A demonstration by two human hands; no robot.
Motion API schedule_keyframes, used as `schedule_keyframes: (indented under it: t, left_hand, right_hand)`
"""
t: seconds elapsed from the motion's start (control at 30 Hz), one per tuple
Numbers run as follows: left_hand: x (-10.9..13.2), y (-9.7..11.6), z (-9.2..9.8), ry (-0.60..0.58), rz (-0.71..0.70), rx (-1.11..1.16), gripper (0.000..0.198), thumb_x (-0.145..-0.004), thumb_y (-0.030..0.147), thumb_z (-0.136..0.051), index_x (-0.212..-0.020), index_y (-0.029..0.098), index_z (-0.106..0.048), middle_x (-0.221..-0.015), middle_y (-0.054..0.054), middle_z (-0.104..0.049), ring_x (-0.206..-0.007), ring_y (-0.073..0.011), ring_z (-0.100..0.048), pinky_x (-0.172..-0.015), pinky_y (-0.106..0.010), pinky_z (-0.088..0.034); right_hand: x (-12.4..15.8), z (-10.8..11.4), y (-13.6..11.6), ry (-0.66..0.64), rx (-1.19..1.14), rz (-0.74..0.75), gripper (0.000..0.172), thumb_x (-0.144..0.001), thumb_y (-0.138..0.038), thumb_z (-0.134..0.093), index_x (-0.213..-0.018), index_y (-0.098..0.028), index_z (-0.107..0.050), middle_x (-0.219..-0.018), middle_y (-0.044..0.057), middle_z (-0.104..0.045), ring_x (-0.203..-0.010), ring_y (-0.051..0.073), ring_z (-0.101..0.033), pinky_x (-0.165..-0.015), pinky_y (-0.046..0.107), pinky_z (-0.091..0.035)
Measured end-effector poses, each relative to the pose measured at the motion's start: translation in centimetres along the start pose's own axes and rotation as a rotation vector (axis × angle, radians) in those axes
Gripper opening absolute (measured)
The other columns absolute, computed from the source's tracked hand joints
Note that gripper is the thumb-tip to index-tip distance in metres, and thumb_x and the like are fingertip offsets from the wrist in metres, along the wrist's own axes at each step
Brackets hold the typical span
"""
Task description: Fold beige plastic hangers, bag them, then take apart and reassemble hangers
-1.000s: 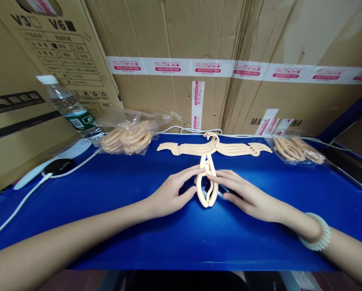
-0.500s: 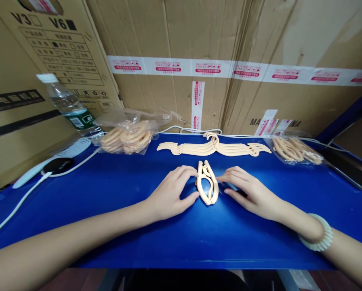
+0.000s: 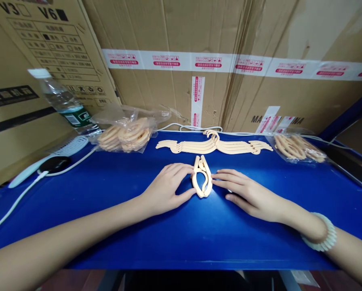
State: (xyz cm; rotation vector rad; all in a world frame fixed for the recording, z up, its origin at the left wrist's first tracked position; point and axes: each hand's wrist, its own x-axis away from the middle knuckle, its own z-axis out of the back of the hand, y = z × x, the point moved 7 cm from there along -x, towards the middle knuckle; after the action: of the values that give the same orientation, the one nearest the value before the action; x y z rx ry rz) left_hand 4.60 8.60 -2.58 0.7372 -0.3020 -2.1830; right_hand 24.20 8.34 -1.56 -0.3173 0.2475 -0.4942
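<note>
A folded cream plastic folding hanger (image 3: pixel 209 186) rests on the blue table, its two arms together and its hook tucked between them. My left hand (image 3: pixel 169 188) has its thumb and fingertips against the hanger's left edge, steadying it. From the other side, my right hand (image 3: pixel 252 193) touches the right edge with outstretched fingertips, its thumb apart from the hanger. Just behind lies a row of several unfolded cream hangers (image 3: pixel 196 148), overlapping, with their hooks pointing away from me.
A clear bag of folded hangers (image 3: pixel 125 135) lies at the back left, another bag (image 3: pixel 299 147) at the back right. To the left are a water bottle (image 3: pixel 67 105), a pale hairbrush (image 3: pixel 47 159) and a black cabled device (image 3: pixel 54 164). Cardboard boxes (image 3: pixel 169 93) stand behind.
The folded hanger has shifted slightly left and away from me, turning a little more upright. My left hand has moved left with it, and my right fingers have followed. The view has tilted slightly.
</note>
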Motion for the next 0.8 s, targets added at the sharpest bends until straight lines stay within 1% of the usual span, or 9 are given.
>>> schedule_keyframes:
  t: [0.2, 0.33, 0.43, 0.5, 0.63, 0.7, 0.8]
  left_hand:
    - [-0.1, 0.2, 0.1, -0.005, -0.017, -0.02, 0.032, -0.092, 0.033, -0.066, -0.12, 0.021, -0.058, -0.131, -0.008, -0.065, -0.123, -0.027, -0.059, -0.106, -0.048, -0.044]
    - [-0.1, 0.3, 0.0, -0.004, -0.026, -0.021, 0.033, -0.09, 0.032, -0.068, -0.12, 0.022, -0.057, -0.131, -0.008, -0.065, -0.123, -0.027, -0.059, -0.105, -0.047, -0.044]
    - [0.0, 0.2, 0.2, 0.013, -0.016, 0.005, 0.033, -0.09, 0.032, -0.068, -0.119, 0.02, -0.057, -0.129, -0.01, -0.063, -0.122, -0.0283, -0.058, -0.103, -0.047, -0.045]
    - [0.0, 0.0, 0.4, 0.035, 0.009, 0.041, 0.029, -0.091, 0.031, -0.066, -0.116, 0.019, -0.058, -0.123, -0.011, -0.063, -0.117, -0.0282, -0.059, -0.1, -0.046, -0.047]
    - [0.1, -0.6, 0.8, 0.064, 0.055, 0.134, 0.017, -0.092, 0.025, -0.06, -0.108, 0.019, -0.057, -0.11, -0.009, -0.063, -0.105, -0.0246, -0.06, -0.094, -0.04, -0.049]
    - [0.0, -0.8, 0.9, 0.063, 0.063, 0.17, 0.016, -0.092, 0.023, -0.059, -0.108, 0.02, -0.057, -0.109, -0.008, -0.062, -0.104, -0.0235, -0.059, -0.093, -0.039, -0.049]
    - [0.0, -1.0, 0.9, 0.052, 0.066, 0.199, 0.018, -0.091, 0.02, -0.058, -0.109, 0.02, -0.058, -0.111, -0.007, -0.062, -0.106, -0.0234, -0.059, -0.094, -0.04, -0.049]
  right_hand:
    - [0.1, -0.2, 0.3, -0.031, 0.011, -0.004, 0.054, -0.104, -0.025, -0.047, -0.157, -0.028, -0.037, -0.156, 0.006, -0.045, -0.147, 0.025, -0.035, -0.121, 0.05, -0.034]
    - [0.1, 0.0, 0.3, -0.036, 0.012, 0.005, 0.051, -0.105, -0.026, -0.047, -0.155, -0.026, -0.04, -0.156, 0.008, -0.046, -0.147, 0.026, -0.035, -0.121, 0.05, -0.034]
    - [0.1, 0.4, 0.2, -0.004, 0.009, 0.019, 0.047, -0.105, -0.027, -0.048, -0.152, -0.023, -0.046, -0.155, 0.01, -0.047, -0.145, 0.026, -0.037, -0.121, 0.049, -0.034]
    - [0.3, 0.9, 0.3, 0.043, -0.001, 0.022, 0.045, -0.104, -0.028, -0.049, -0.149, -0.022, -0.049, -0.152, 0.011, -0.05, -0.142, 0.026, -0.041, -0.12, 0.049, -0.035]
    - [0.6, 2.3, 1.0, 0.114, -0.039, 0.002, 0.038, -0.104, -0.027, -0.051, -0.141, -0.021, -0.057, -0.138, 0.011, -0.061, -0.131, 0.025, -0.052, -0.111, 0.045, -0.044]
    - [0.7, 2.9, 1.4, 0.128, -0.069, -0.013, 0.031, -0.104, -0.027, -0.051, -0.132, -0.021, -0.064, -0.129, 0.011, -0.066, -0.122, 0.024, -0.058, -0.104, 0.042, -0.049]
    - [0.9, 3.5, 2.0, 0.147, -0.123, -0.039, 0.024, -0.104, -0.027, -0.051, -0.114, -0.019, -0.072, -0.112, 0.01, -0.071, -0.106, 0.022, -0.064, -0.094, 0.037, -0.052]
